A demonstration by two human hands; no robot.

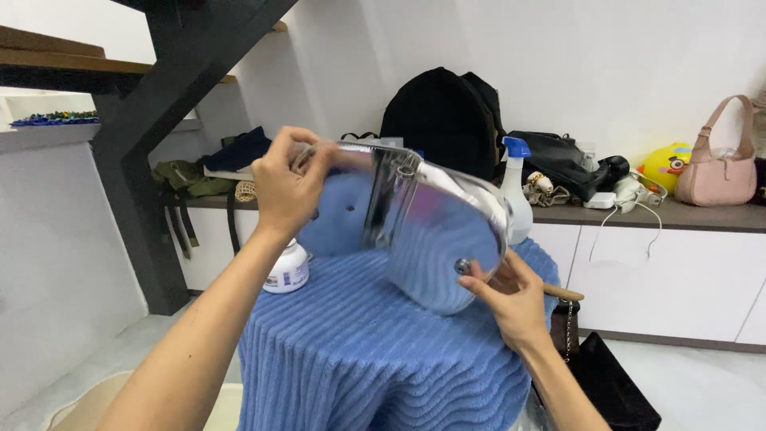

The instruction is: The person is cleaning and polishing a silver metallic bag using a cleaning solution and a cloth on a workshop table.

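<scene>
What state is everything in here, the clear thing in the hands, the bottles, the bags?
Clear visor: held up, tilted, by both hands.
Left hand: gripping its upper edge.
Right hand: gripping its lower rim.
Jar: upright, capped.
Spray bottle: upright.
Backpack: upright against wall.
Pink handbag: upright.

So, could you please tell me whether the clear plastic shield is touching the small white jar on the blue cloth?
Apart. The head view shows the clear plastic shield held up by both hands, with blue cloth visible between its lower edge and the small white jar.

Home: staircase [159, 88], low cabinet [662, 271] with handbag [716, 172], backpack [443, 116]
</scene>
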